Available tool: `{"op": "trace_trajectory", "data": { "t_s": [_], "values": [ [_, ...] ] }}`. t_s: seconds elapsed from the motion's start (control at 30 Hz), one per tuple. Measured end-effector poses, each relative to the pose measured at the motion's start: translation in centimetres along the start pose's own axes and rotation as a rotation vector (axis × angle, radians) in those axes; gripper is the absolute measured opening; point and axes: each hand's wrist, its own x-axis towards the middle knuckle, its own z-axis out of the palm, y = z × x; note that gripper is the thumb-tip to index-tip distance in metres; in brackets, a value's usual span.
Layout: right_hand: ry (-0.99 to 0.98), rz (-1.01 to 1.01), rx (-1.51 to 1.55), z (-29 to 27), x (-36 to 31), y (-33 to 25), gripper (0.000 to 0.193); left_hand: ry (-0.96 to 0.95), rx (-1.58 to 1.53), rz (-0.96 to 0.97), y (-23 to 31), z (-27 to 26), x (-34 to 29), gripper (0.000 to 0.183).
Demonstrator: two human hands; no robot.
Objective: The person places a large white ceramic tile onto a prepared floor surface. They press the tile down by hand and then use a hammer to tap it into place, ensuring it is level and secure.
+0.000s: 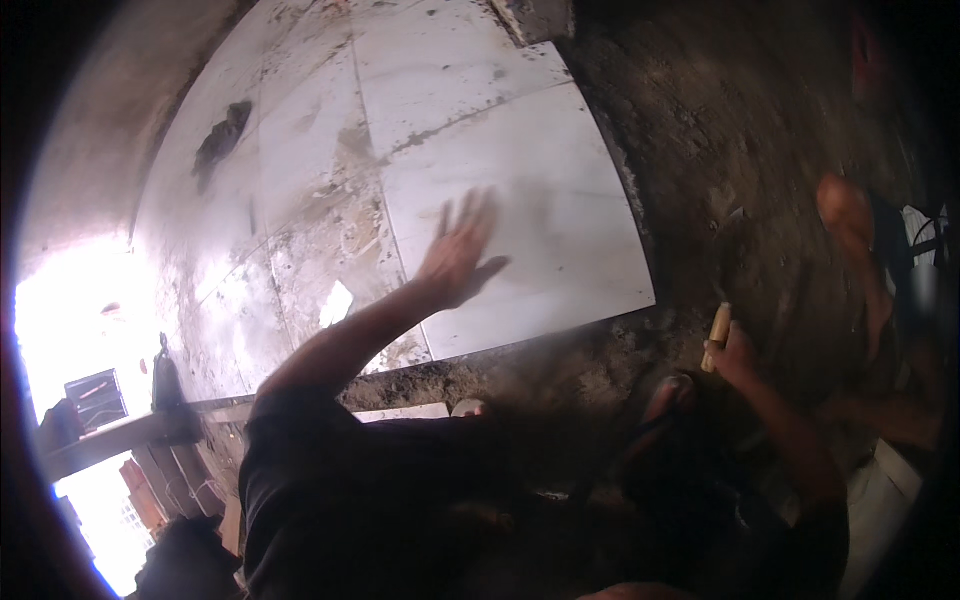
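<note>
My left hand (pixel 462 255) is stretched out with its fingers spread, over the white floor tile (pixel 530 230) at the edge of the laid tiles. Whether the palm presses on the tile or hovers just above cannot be made out. To the right, my right hand (pixel 736 356) is wrapped round the pale wooden handle of a trowel-like tool (pixel 720 325). The tool's far end points away from me and is lost against the dark soil (pixel 690 130). Mortar smears and dirt cover several of the neighbouring tiles (pixel 320 210).
A dark rag or lump (pixel 222 138) lies on the tiles at far left, and a small white piece (pixel 337 304) lies nearer. Another person's bare limb (pixel 850 225) shows at the right. Bright daylight enters at left beside stacked boards (pixel 175 480). A block (pixel 535 18) stands at the far edge.
</note>
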Motion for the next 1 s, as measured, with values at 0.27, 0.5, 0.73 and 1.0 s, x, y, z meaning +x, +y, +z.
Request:
{"op": "trace_trajectory", "data": {
  "t_s": [0.27, 0.5, 0.73, 1.0],
  "values": [
    [0.153, 0.094, 0.909, -7.6, -1.9, -3.4, 0.029, 0.067, 0.093, -0.446, -8.8, 7.4, -11.6, 0.088],
    [0.260, -0.199, 0.486, -14.4, 3.1, -5.9, 0.030, 0.098, 0.039, -0.434, -9.9, 6.9, -7.9, 0.091],
    [0.099, -0.307, 0.390, -18.4, 5.4, -16.6, 0.032, 0.260, 0.034, -0.666, -9.2, 7.2, -4.8, 0.097],
    [0.119, -0.425, 0.112, -17.3, 12.0, -24.7, 0.039, 0.267, 0.019, -0.638, -9.3, 6.9, -5.4, 0.100]
  ]
}}
